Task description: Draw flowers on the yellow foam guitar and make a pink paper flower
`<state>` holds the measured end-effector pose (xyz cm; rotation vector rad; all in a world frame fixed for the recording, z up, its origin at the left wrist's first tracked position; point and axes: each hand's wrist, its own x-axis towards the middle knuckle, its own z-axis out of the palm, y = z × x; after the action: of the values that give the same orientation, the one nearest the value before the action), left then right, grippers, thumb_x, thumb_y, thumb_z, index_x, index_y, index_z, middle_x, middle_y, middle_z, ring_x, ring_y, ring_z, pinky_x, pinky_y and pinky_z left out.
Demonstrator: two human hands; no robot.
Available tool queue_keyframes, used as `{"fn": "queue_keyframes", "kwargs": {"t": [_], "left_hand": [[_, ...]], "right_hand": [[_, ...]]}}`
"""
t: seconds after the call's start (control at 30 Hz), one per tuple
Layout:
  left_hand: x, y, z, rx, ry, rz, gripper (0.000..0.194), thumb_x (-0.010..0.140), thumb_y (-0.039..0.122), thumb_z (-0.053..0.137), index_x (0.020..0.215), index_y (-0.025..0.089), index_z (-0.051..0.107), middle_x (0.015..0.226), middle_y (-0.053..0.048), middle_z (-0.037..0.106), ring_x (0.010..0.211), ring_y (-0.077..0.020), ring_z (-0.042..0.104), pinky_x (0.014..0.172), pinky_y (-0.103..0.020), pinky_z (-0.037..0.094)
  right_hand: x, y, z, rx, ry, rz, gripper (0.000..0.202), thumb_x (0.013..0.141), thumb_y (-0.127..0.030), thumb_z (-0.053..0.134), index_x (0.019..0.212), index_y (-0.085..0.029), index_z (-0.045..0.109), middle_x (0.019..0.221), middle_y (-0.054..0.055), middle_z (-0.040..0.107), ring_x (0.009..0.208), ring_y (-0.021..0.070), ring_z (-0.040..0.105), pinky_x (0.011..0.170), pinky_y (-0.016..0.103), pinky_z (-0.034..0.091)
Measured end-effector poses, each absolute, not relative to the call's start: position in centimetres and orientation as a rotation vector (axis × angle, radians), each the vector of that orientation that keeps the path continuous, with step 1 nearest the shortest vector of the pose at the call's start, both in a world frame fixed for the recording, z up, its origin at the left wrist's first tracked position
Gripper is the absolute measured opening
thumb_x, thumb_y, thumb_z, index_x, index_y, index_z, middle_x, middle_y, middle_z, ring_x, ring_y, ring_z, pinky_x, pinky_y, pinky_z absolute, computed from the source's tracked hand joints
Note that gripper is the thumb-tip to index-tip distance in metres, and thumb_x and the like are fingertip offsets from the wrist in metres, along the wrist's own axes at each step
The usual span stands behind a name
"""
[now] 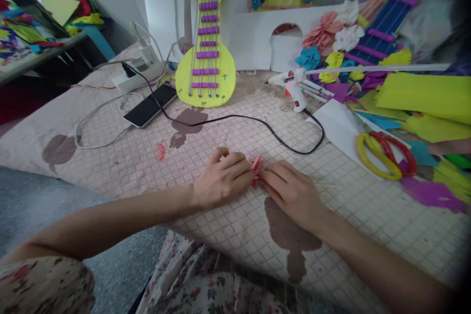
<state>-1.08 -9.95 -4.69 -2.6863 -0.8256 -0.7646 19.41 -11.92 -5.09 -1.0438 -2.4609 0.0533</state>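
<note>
Between my two hands, just above the quilted table cover, is a small pink paper flower [256, 168] with pointed petals. My left hand [224, 176] pinches it from the left, fingers bent round its edge. From the right, my right hand [290, 191] has its fingers pressed together on the same flower. Fingers cover most of the flower, so its full shape is hidden. Beyond the hands, a black cord [235, 117] curves across the cover to a white hot glue gun [294, 91].
A yellow paper guitar [206, 59] leans at the back. A phone [150, 105] lies beside a power strip [138, 76]. On the right are yellow-and-red-handled scissors [382, 157], coloured paper sheets [427, 100] and a blue paper guitar [382, 29] with flowers. Another person's hand [451, 147] shows at the right.
</note>
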Motion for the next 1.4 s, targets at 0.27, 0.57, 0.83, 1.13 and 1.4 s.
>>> {"fn": "queue_keyframes", "kwargs": {"t": [0.27, 0.57, 0.83, 1.13, 1.4], "left_hand": [[-1.03, -9.84, -4.79, -2.668, -0.785, -0.793, 0.011, 0.092, 0.02, 0.05, 0.086, 0.018, 0.058, 0.08, 0.002, 0.064, 0.087, -0.0153, 0.054, 0.08, -0.036, 0.033], [-1.15, -9.98, -4.52, -2.692, -0.826, -0.754, 0.012, 0.093, 0.022, 0.048, 0.087, 0.02, 0.059, 0.082, 0.002, 0.065, 0.087, -0.0149, 0.053, 0.08, -0.036, 0.032], [-1.18, -9.95, -4.56, -2.691, -0.795, -0.765, 0.008, 0.092, 0.019, 0.052, 0.09, 0.019, 0.06, 0.082, 0.002, 0.064, 0.089, -0.0147, 0.053, 0.081, -0.036, 0.033], [-1.12, -10.0, -4.64, -2.693, -0.794, -0.732, 0.011, 0.093, 0.02, 0.05, 0.087, 0.018, 0.058, 0.084, 0.001, 0.063, 0.088, -0.0151, 0.052, 0.081, -0.036, 0.033], [-0.93, -10.21, -4.68, -2.685, -0.809, -0.666, 0.014, 0.094, 0.018, 0.047, 0.087, 0.017, 0.06, 0.084, 0.0, 0.062, 0.088, -0.0163, 0.051, 0.079, -0.036, 0.034]], "right_hand": [[19.3, -11.96, -5.17, -1.03, -2.449, 0.021, 0.016, 0.091, -0.016, 0.047, 0.094, -0.015, 0.063, 0.093, 0.008, 0.064, 0.086, 0.0178, 0.058, 0.072, 0.03, 0.05], [19.29, -11.95, -4.94, -1.025, -2.489, 0.062, 0.02, 0.092, -0.018, 0.043, 0.096, -0.015, 0.063, 0.091, 0.007, 0.065, 0.086, 0.0187, 0.056, 0.074, 0.032, 0.05], [19.31, -11.87, -4.86, -1.048, -2.525, 0.049, 0.018, 0.092, -0.017, 0.044, 0.095, -0.015, 0.063, 0.09, 0.007, 0.064, 0.086, 0.0195, 0.054, 0.073, 0.032, 0.049], [19.33, -11.82, -4.95, -1.051, -2.545, 0.052, 0.019, 0.092, -0.017, 0.044, 0.092, -0.015, 0.063, 0.087, 0.007, 0.063, 0.084, 0.0199, 0.052, 0.07, 0.032, 0.048], [19.24, -11.86, -5.13, -1.046, -2.487, 0.11, 0.018, 0.091, -0.017, 0.045, 0.097, -0.016, 0.062, 0.09, 0.006, 0.064, 0.088, 0.0194, 0.055, 0.075, 0.033, 0.05]]}}
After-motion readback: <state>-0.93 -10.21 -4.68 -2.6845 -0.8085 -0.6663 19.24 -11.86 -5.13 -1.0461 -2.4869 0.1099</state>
